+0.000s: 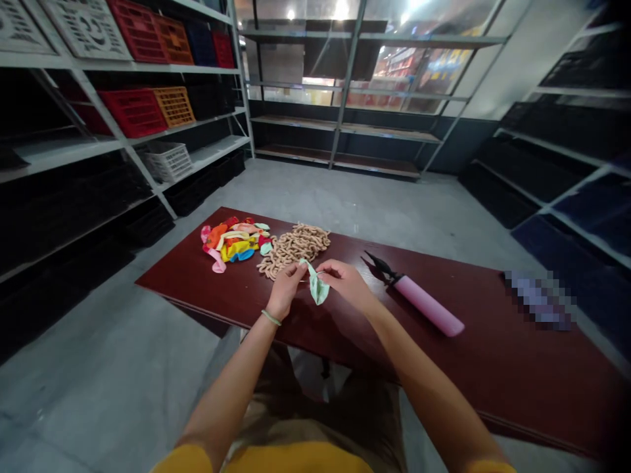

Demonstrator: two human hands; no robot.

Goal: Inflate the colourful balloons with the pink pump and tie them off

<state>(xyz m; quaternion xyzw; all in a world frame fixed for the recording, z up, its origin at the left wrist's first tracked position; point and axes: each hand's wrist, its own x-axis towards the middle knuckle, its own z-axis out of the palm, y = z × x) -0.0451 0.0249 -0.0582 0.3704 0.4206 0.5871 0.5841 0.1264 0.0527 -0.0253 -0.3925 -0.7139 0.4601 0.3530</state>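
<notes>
From my remote station I record, at left on the tabletop [493, 358], a pile of limp balloons [239, 248]; just beside it, a heap of tan cord [298, 246]. I judge them set apart so the two kinds do not tangle. The left hand [286, 289] pinches the upper end of a green balloon [318, 291], which hangs between the hands. The right hand [346, 282] pinches its other side, presumably to steady it. Further right, a pink pump [428, 304] lies flat, likely so it cannot topple. The far-right item [539, 301] is blurred; I cannot identify it.
</notes>
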